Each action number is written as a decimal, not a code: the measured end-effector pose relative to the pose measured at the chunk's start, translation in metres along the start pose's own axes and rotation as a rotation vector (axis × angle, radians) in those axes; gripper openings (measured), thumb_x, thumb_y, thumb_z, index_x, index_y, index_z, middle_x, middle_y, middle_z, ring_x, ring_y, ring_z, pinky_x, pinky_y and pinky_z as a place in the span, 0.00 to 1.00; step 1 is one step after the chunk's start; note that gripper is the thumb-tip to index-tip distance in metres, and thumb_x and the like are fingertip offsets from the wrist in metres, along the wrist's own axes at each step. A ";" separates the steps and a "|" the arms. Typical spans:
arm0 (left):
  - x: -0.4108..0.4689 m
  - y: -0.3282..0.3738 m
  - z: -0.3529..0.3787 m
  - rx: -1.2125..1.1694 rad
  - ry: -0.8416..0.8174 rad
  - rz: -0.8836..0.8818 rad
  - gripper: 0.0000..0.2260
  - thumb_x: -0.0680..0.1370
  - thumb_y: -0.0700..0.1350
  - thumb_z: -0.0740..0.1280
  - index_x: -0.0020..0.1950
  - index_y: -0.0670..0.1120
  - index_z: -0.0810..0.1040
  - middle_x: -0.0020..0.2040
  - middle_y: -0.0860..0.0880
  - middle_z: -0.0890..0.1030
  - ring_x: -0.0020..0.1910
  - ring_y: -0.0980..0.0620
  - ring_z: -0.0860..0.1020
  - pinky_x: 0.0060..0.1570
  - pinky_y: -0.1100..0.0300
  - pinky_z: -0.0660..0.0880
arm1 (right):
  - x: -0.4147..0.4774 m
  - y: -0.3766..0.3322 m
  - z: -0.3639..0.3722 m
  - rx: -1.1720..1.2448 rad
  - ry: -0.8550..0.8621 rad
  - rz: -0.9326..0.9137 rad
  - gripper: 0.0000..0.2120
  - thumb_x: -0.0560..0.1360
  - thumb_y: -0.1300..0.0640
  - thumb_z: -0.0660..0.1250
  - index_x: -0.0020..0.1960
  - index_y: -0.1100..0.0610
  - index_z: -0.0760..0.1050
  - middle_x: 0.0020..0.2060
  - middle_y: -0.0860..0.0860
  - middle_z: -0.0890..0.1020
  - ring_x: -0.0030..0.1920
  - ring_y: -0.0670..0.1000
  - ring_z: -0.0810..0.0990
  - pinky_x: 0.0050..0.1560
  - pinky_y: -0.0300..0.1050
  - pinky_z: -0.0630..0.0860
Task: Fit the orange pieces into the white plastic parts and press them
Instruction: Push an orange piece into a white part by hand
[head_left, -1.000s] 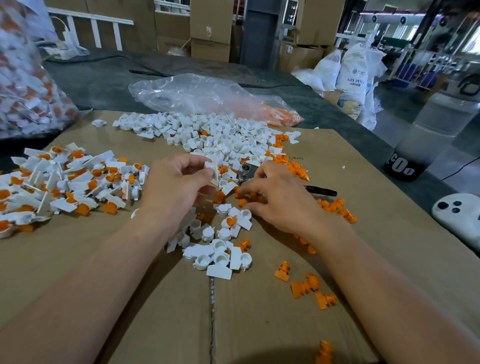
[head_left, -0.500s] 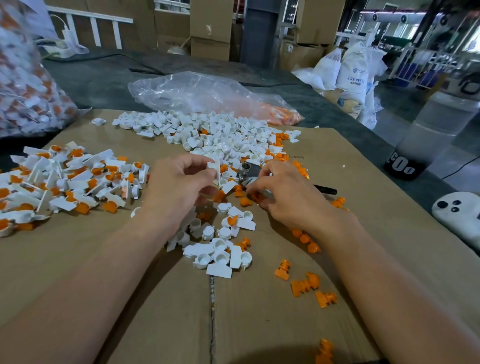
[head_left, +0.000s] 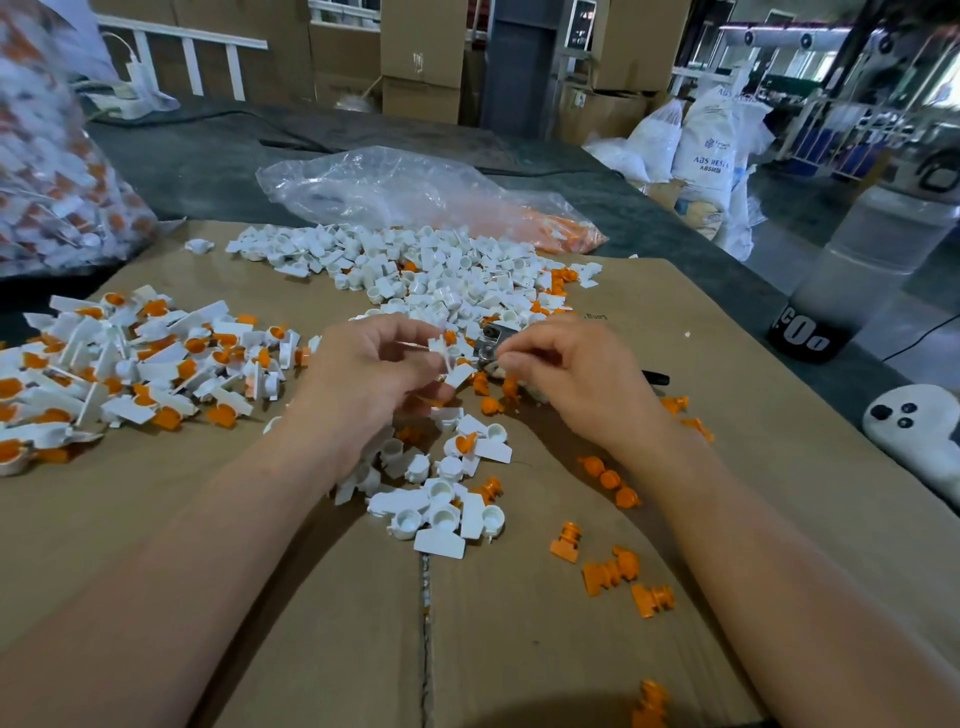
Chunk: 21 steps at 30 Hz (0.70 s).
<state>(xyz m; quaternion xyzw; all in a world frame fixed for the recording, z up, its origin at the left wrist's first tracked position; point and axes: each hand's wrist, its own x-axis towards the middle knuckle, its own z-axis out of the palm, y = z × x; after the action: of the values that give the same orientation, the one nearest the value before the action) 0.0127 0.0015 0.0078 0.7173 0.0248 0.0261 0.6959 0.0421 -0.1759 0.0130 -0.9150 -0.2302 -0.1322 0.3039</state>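
White part pinched, right grip unclear

Pinched at the fingertips of the left hand (head_left: 363, 382): one white part (head_left: 451, 364), flat tab lowermost. Just across from it, right hand (head_left: 579, 382) with fingers curled and tips pressed together; contents of that pinch hidden. Under and beyond both sets of fingers, orange pieces (head_left: 491, 405) and a heap of white parts (head_left: 431, 275) on cardboard (head_left: 675, 322). Half covered behind the right fingertips, a metal tool (head_left: 491, 335), hard to make out

Person, two arms: bare left hand (head_left: 363, 379), bare right hand (head_left: 576, 374); forearms (head_left: 208, 545) uncovered down to the lower edge of view.
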 end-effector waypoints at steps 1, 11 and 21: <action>0.000 0.000 0.000 -0.026 -0.041 -0.020 0.07 0.74 0.33 0.66 0.47 0.44 0.79 0.40 0.44 0.83 0.33 0.54 0.82 0.30 0.64 0.78 | -0.001 -0.002 0.000 0.095 0.036 0.034 0.07 0.74 0.57 0.67 0.50 0.55 0.81 0.38 0.40 0.77 0.40 0.36 0.75 0.43 0.26 0.69; -0.003 0.002 0.001 -0.144 -0.226 -0.037 0.08 0.74 0.29 0.63 0.45 0.39 0.78 0.31 0.44 0.82 0.29 0.52 0.80 0.32 0.62 0.79 | -0.009 -0.021 0.000 0.431 -0.006 0.073 0.12 0.73 0.66 0.68 0.40 0.49 0.77 0.35 0.46 0.81 0.36 0.42 0.81 0.41 0.35 0.78; -0.002 -0.001 0.000 -0.097 -0.228 -0.001 0.09 0.71 0.28 0.66 0.44 0.41 0.78 0.32 0.44 0.82 0.31 0.52 0.82 0.31 0.64 0.79 | -0.011 -0.024 0.002 0.405 0.030 0.065 0.12 0.71 0.65 0.69 0.37 0.49 0.76 0.35 0.51 0.82 0.36 0.49 0.82 0.41 0.44 0.80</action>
<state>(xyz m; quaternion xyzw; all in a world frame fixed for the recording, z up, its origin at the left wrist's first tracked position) 0.0105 0.0012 0.0064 0.6812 -0.0553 -0.0546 0.7280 0.0209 -0.1613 0.0194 -0.8399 -0.2180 -0.0870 0.4893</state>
